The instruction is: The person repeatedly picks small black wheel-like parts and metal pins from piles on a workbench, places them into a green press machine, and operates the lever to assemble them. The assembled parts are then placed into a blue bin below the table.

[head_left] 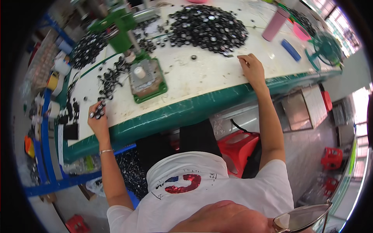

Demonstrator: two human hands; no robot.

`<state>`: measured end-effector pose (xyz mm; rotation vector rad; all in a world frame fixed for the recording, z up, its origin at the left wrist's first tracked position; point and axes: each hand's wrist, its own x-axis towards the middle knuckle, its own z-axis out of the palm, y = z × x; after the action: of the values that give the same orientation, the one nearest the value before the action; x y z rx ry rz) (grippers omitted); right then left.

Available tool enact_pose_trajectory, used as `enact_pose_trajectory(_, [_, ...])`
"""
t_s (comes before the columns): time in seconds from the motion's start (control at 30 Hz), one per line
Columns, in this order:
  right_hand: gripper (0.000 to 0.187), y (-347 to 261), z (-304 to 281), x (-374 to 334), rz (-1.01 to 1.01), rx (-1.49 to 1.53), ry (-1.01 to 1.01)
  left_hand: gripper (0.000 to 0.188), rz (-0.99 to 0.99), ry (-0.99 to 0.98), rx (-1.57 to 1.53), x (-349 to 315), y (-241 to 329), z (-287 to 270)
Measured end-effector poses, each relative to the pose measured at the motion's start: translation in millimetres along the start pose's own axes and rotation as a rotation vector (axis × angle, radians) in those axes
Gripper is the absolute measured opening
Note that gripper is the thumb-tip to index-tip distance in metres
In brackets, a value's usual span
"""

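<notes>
At frame left, the left hand is cupping black round pieces in curled fingers, apparently against spilling; upper right, the right hand is resting near the pile, fingers bent, pinch unclear.

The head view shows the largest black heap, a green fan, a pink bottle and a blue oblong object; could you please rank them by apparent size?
1. Largest black heap
2. Green fan
3. Pink bottle
4. Blue oblong object
</notes>
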<state>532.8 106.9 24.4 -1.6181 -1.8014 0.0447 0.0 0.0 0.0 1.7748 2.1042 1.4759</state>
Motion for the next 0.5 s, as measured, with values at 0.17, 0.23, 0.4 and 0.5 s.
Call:
enact_pose_trajectory(0.17, [0.015,-44,36,3,-0.129,0.206,-0.086,0.021,-0.091,0.074,-0.045,1,10,-2])
enact_pose_trajectory(0.23, [0.016,-62,49,4,-0.169,0.197,-0.164,0.019,-0.171,0.034,-0.048,2,3,-4])
enact_pose_trajectory(0.4, [0.017,-101,79,20,-0.266,0.144,-0.128,0.016,-0.111,0.049,-0.059,0,4,-5])
enact_pose_trajectory(0.5, [0.017,-104,96,32,-0.320,0.098,-0.156,0.016,-0.172,0.027,-0.083,3,-1,-5])
